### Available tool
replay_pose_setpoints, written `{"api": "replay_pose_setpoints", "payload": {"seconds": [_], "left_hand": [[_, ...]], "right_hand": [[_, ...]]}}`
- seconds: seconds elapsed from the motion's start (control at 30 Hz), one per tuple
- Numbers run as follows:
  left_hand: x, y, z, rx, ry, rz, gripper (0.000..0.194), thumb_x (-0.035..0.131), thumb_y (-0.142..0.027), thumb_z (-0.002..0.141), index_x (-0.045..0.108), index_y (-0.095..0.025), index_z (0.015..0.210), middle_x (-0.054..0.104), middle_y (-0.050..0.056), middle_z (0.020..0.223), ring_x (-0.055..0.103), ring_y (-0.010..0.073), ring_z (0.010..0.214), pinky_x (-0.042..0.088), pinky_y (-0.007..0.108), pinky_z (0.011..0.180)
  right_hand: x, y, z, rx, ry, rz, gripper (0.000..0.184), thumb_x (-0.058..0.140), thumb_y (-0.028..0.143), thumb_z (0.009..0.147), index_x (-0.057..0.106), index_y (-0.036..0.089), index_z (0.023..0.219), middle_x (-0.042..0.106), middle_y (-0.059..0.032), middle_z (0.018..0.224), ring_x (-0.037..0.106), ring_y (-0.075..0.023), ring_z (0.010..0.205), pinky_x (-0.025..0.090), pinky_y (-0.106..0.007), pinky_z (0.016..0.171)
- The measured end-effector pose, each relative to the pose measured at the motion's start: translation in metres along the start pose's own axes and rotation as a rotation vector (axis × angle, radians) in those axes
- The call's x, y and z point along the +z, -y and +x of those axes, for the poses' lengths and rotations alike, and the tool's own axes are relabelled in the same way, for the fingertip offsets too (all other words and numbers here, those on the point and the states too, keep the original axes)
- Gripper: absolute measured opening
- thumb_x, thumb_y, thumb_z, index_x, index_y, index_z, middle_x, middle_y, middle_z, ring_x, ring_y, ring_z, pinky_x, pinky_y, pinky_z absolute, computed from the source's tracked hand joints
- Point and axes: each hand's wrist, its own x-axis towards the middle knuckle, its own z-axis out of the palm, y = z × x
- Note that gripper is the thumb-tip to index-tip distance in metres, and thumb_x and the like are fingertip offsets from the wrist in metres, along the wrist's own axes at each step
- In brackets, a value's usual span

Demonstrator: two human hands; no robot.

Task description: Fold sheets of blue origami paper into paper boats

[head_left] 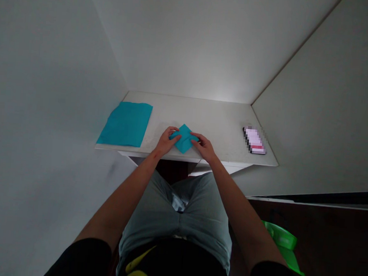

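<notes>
The folded turquoise paper (pixel 183 144) is lying near the front edge of the white table (pixel 201 114), pointing one corner toward twelve o'clock; at its nine o'clock, the left hand (pixel 166 141) is pinching it between thumb and fingers; at three o'clock, the right hand (pixel 205 148) is touching it with bent fingers, whether gripping I cannot tell; a flat turquoise sheet (pixel 126 123) is lying farther out toward nine, a pixelated phone (pixel 254 141) toward three.

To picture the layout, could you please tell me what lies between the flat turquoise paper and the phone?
In the head view, the folded turquoise paper lies between them, held by the left hand and right hand.
</notes>
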Motion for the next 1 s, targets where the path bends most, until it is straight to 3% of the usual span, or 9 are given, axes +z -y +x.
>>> {"api": "replay_pose_setpoints", "payload": {"seconds": [0.07,0.13,0.27,0.33,0.5,0.67,0.8,1.0], "left_hand": [[-0.001,0.0,0.002,-0.002,-0.047,0.039,0.025,0.08,-0.039,0.088,0.072,-0.022,0.104,0.078,0.005,0.106,0.071,0.0207,0.1,0.06,0.032,0.087],[-0.001,0.0,0.003,-0.027,-0.04,0.07,0.021,0.08,-0.038,0.088,0.074,-0.021,0.098,0.079,0.005,0.104,0.07,0.0207,0.097,0.061,0.033,0.085],[0.0,0.0,0.002,-0.121,0.024,-0.058,0.033,0.078,-0.036,0.086,0.079,-0.018,0.114,0.08,0.008,0.119,0.071,0.0185,0.087,0.065,0.032,0.074],[0.0,0.002,0.001,-0.133,0.046,-0.125,0.04,0.076,-0.031,0.083,0.079,-0.017,0.12,0.079,0.01,0.125,0.073,0.0181,0.089,0.067,0.033,0.076],[-0.003,0.005,0.0,-0.089,0.096,-0.112,0.059,0.08,-0.027,0.077,0.076,-0.017,0.135,0.082,0.008,0.113,0.074,0.0173,0.088,0.066,0.033,0.084],[-0.007,0.004,-0.001,-0.086,0.171,-0.108,0.077,0.09,-0.037,0.077,0.069,-0.014,0.147,0.082,0.009,0.105,0.076,0.0187,0.086,0.064,0.034,0.083],[-0.011,0.003,0.0,-0.095,0.217,-0.146,0.08,0.088,-0.033,0.077,0.067,-0.013,0.151,0.083,0.01,0.107,0.079,0.0212,0.095,0.065,0.036,0.091],[-0.01,0.002,0.001,-0.132,0.209,-0.156,0.066,0.088,-0.037,0.08,0.074,-0.015,0.141,0.085,0.011,0.111,0.081,0.0227,0.096,0.067,0.041,0.095]], "right_hand": [[0.0,0.002,-0.001,0.012,0.06,-0.07,0.046,0.079,0.058,0.088,0.086,0.026,0.121,0.078,-0.0032,0.093,0.062,-0.0175,0.075,0.055,-0.033,0.074],[-0.001,0.003,-0.002,0.016,0.08,-0.104,0.044,0.08,0.056,0.086,0.087,0.026,0.116,0.073,-0.0014,0.082,0.057,-0.0163,0.069,0.053,-0.032,0.071],[-0.004,-0.003,0.0,0.036,0.012,-0.001,0.053,0.078,0.049,0.082,0.083,0.024,0.128,0.069,0.0003,0.079,0.055,-0.0161,0.068,0.052,-0.033,0.07],[-0.006,-0.007,0.002,0.05,-0.022,0.064,0.059,0.074,0.045,0.08,0.08,0.022,0.134,0.067,0.0017,0.076,0.056,-0.017,0.069,0.053,-0.034,0.074],[-0.005,-0.016,0.005,0.063,-0.078,0.129,0.06,0.069,0.045,0.084,0.076,0.023,0.139,0.076,-0.0025,0.094,0.066,-0.0208,0.084,0.059,-0.041,0.091],[-0.006,-0.017,0.006,0.056,-0.085,0.09,0.061,0.068,0.057,0.089,0.075,0.023,0.14,0.074,-0.0036,0.094,0.065,-0.02,0.081,0.061,-0.04,0.086],[-0.006,-0.016,0.006,0.04,-0.085,0.052,0.059,0.065,0.063,0.092,0.076,0.024,0.134,0.075,-0.0047,0.097,0.066,-0.0201,0.082,0.06,-0.04,0.086],[-0.004,-0.017,0.006,0.054,-0.043,0.049,0.049,0.066,0.049,0.084,0.075,0.024,0.126,0.07,-0.0017,0.085,0.065,-0.0221,0.081,0.059,-0.04,0.085]]}}
